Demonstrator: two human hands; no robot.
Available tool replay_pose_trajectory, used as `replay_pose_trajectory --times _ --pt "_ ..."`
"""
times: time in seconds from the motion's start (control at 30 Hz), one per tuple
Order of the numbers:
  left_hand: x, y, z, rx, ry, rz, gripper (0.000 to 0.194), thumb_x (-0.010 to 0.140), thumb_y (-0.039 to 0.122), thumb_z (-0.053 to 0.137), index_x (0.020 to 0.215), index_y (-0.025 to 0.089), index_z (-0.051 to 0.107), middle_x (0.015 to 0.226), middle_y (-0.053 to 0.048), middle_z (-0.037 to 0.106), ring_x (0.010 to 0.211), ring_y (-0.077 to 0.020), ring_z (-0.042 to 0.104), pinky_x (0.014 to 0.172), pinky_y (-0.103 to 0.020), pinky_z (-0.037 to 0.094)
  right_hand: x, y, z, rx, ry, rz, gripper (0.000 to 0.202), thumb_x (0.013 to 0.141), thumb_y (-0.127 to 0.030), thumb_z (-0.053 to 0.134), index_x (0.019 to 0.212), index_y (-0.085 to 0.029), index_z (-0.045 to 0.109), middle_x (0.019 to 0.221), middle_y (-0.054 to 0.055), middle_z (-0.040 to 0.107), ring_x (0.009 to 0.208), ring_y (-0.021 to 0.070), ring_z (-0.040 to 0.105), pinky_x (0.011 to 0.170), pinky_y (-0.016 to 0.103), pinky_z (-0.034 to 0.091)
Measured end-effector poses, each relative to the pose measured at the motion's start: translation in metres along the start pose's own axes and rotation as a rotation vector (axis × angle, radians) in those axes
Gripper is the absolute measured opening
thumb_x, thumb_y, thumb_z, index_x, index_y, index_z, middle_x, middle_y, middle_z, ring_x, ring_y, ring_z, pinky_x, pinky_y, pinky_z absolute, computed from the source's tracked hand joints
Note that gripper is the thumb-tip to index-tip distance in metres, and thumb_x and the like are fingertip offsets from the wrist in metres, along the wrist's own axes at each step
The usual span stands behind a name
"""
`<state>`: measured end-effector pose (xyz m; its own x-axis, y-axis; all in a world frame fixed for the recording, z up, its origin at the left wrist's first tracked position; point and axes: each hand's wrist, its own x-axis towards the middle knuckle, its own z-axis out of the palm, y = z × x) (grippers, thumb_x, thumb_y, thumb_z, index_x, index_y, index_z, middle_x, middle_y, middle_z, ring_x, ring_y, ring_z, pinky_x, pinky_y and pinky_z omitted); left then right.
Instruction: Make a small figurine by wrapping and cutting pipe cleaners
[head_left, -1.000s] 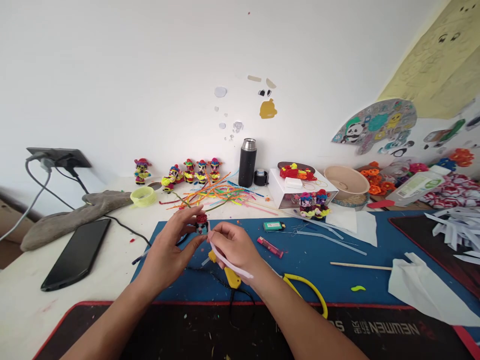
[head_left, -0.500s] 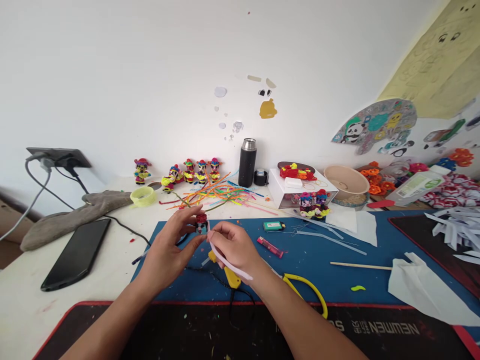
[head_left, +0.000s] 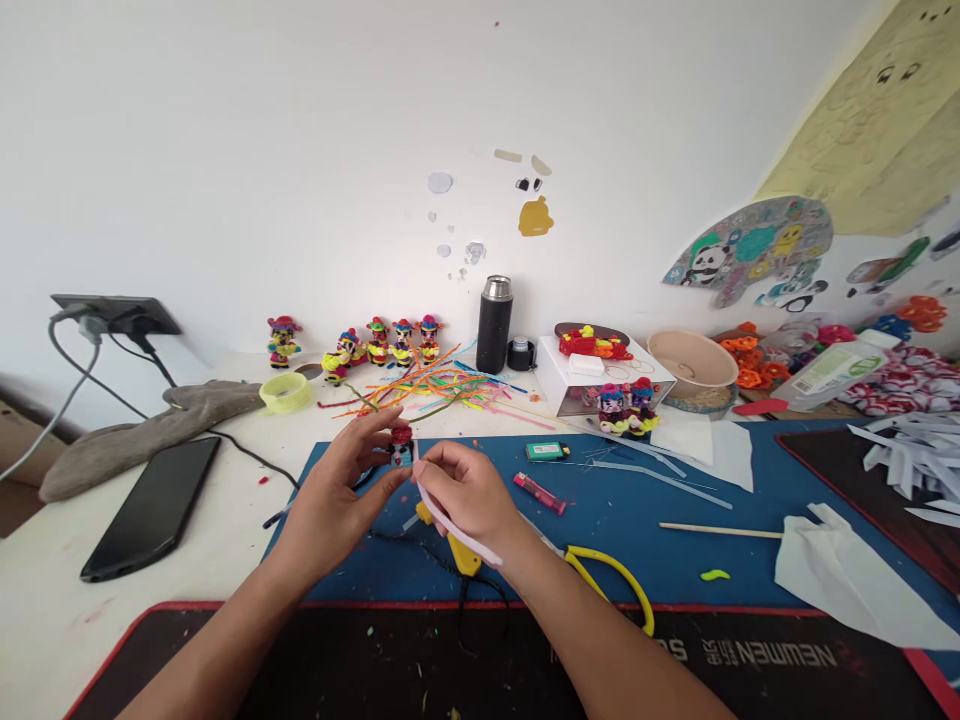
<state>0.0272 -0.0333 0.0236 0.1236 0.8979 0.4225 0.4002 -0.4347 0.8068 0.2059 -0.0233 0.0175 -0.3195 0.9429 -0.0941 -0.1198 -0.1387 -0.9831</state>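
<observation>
My left hand [head_left: 346, 480] is closed around a small doll head [head_left: 402, 452] with a red fuzzy top and a dark and light-blue front. Between the thumb and fingers of my right hand [head_left: 466, 495] is a pale pink strip [head_left: 457, 530]. Its upper end lies against the right side of the doll head, and its tail runs down across my right wrist. Beneath my right hand a yellow glue gun [head_left: 465, 556] rests on the blue mat, partly hidden. Yellow-handled scissors [head_left: 616, 578] lie beside my right forearm.
Several finished dolls [head_left: 377, 340] stand along the wall, near loose pipe cleaners [head_left: 450, 385] and a black thermos [head_left: 495, 325]. A phone [head_left: 154, 508] lies at left. A pink lighter [head_left: 540, 494], a white box [head_left: 559, 392] and white tissue [head_left: 847, 570] are toward the right.
Hardly anything differs. Both hands keep their grips, and the doll head and pink strip have shifted very slightly.
</observation>
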Motion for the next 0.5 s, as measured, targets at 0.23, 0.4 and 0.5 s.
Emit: replay_pose_trajectory --times 0.23,0.4,0.5 --pt "0.0003 -0.0009 -0.0003 0.010 -0.014 0.006 0.052 0.098 0.032 0.068 0.148 0.033 0.054 0.136 -0.008 0.066 0.119 -0.0247 0.068 0.099 -0.040 0.061 0.0007 0.0024 0.0001 0.009 0.004 -0.002 0.024 0.086 -0.041 0.070 0.079 -0.020 0.061 0.052 -0.007 0.053 0.038 0.0086 0.046 0.040 0.020 0.034" --pt "-0.0001 -0.0029 -0.0001 0.023 -0.018 0.016 0.051 0.098 0.031 0.068 0.147 0.034 0.054 0.137 -0.007 0.065 0.121 -0.0252 0.067 0.101 -0.041 0.060 0.0017 0.0031 0.0002 0.031 0.000 0.003 0.026 0.084 -0.044 0.072 0.078 -0.021 0.061 0.051 -0.007 0.053 0.037 0.0083 0.045 0.038 0.020 0.035" --pt "-0.0002 -0.0045 -0.0004 0.036 -0.025 0.025 0.051 0.099 0.031 0.067 0.148 0.034 0.054 0.138 -0.007 0.065 0.121 -0.0250 0.068 0.101 -0.041 0.060 0.0014 0.0025 0.0001 0.046 -0.010 0.001 0.026 0.083 -0.044 0.071 0.077 -0.021 0.061 0.051 -0.007 0.054 0.036 0.0085 0.044 0.036 0.020 0.035"
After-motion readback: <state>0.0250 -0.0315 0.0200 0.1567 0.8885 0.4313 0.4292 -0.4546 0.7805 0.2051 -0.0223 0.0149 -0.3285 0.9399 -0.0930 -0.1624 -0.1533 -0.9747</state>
